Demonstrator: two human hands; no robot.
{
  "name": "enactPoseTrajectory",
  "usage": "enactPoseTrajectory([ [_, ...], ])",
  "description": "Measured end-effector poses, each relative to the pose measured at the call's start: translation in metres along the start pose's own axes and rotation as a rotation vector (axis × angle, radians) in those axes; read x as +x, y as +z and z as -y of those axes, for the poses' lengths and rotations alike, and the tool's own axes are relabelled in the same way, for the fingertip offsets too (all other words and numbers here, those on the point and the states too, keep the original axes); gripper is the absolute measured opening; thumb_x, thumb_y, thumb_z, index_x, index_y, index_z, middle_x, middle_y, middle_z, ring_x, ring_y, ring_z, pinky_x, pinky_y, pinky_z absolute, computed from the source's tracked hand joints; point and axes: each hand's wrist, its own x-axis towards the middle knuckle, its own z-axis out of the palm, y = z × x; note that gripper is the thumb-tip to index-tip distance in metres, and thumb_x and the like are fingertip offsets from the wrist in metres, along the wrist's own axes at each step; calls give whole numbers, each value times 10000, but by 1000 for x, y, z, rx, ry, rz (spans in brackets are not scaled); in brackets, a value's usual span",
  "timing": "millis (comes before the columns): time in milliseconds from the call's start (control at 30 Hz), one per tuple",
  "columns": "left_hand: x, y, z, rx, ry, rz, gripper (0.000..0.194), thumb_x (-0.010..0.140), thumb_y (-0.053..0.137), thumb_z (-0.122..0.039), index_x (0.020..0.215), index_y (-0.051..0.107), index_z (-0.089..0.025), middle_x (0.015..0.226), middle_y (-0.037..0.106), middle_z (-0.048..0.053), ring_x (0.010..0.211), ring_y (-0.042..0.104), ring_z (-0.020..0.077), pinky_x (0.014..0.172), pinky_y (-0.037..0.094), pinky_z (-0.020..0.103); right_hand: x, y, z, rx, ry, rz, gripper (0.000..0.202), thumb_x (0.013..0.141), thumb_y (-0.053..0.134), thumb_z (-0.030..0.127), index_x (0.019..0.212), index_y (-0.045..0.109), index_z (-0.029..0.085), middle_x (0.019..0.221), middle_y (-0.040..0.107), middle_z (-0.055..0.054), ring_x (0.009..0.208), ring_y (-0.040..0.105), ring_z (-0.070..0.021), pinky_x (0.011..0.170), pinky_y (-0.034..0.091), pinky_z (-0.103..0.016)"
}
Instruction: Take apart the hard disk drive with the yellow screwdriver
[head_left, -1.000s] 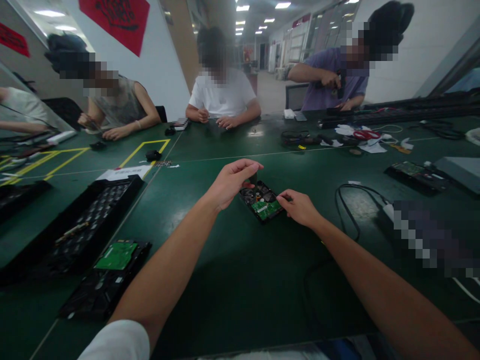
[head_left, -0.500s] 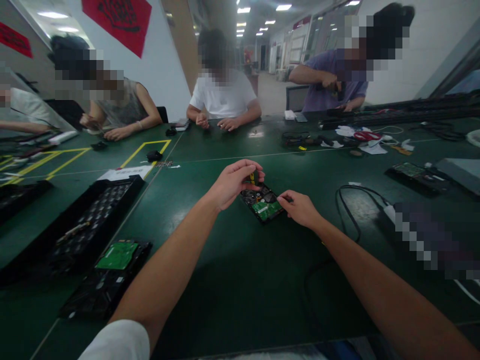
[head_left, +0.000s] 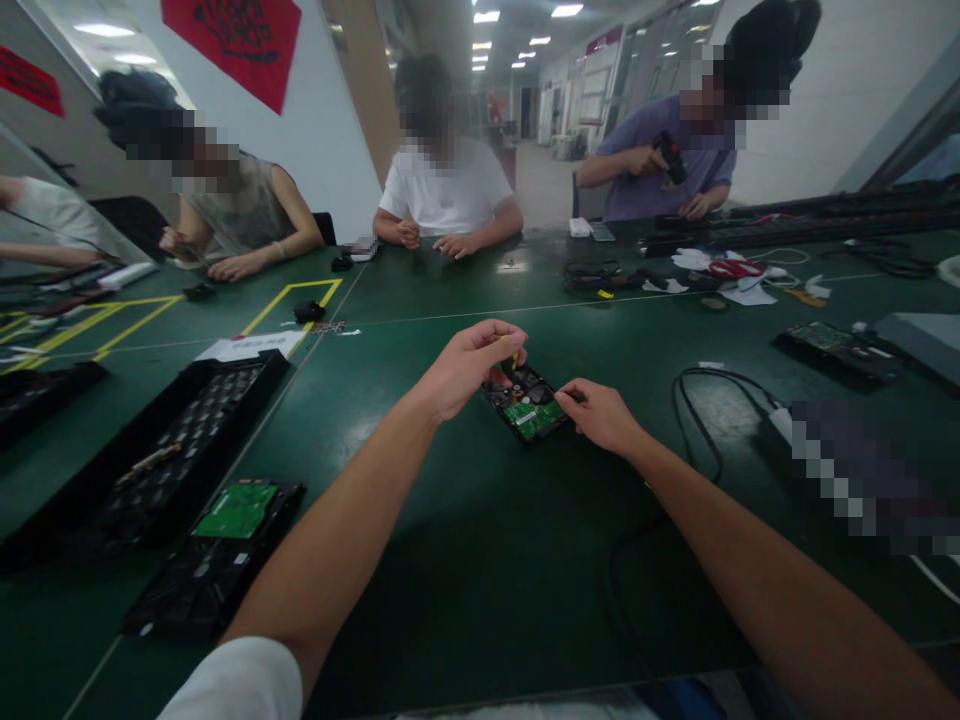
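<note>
The hard drive (head_left: 534,418) lies on the green table (head_left: 465,560), circuit board up, between the person's two hands and turned at a slant. The left hand (head_left: 466,372) reaches over its far left corner, thumb and fingers closed around a small dark and yellow tool (head_left: 515,360) (most of it is hidden by the fingers). The drive sits below and just to the right of those fingertips; whether the tool's tip touches it, I cannot tell. The right hand (head_left: 600,412) is at the drive's right edge, its thumb and forefinger brought together and touching that side; whether the edge is caught between them is too small to tell. The green board is toward the near end of the drive, between the hands

To the left, a long black tray (head_left: 169,455) lies at a slant, and nearer the person a black part (head_left: 191,590) carries a green board (head_left: 236,510). To the right are a looped black cable (head_left: 699,425), another drive (head_left: 832,352) and a grey box (head_left: 926,340). Across the table, a person in purple holds a drill (head_left: 670,158), and a person in white rests both forearms near the table's far edge
</note>
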Motion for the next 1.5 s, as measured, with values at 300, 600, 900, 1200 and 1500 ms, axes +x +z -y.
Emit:
enactPoseTrajectory([
  [300,1,2,0,-143,-67,-66,211,897,691,-355,974,606,-178,1058,745,128,991,707,239,652,552,282,-1,0,0,22,10,-3,258,1005,559,424,1064,684,206,905,745,-33,580,654,-122,579,498,-247],
  [600,2,-3,1,-13,9,-53,243,903,638,-367,984,741,-162,1043,689,103,973,630,206,629,523,239,-1,-1,2,-8,-16,-3,254,1003,557,427,1039,684,210,879,736,-19,575,644,-116,588,484,-246],
  [900,3,0,1,-198,-51,13,176,919,635,-309,996,676,-157,1021,725,120,1030,705,247,775,609,339,-1,0,0,12,5,4,270,997,559,453,1053,681,218,873,737,-18,584,650,-126,585,487,-248],
  [1200,2,2,2,-132,-34,2,264,915,681,-416,962,687,-156,1002,718,109,973,691,214,675,569,258,-1,0,1,5,11,6,267,1003,556,442,1057,684,215,900,743,-24,573,652,-120,579,487,-247],
  [1500,0,4,2,-98,-20,54,277,875,752,-431,933,676,-171,903,682,60,860,655,166,657,531,244,-2,-4,11,-57,10,-1,216,1015,560,365,980,689,196,720,715,-11,534,651,-124,610,483,-250],
])
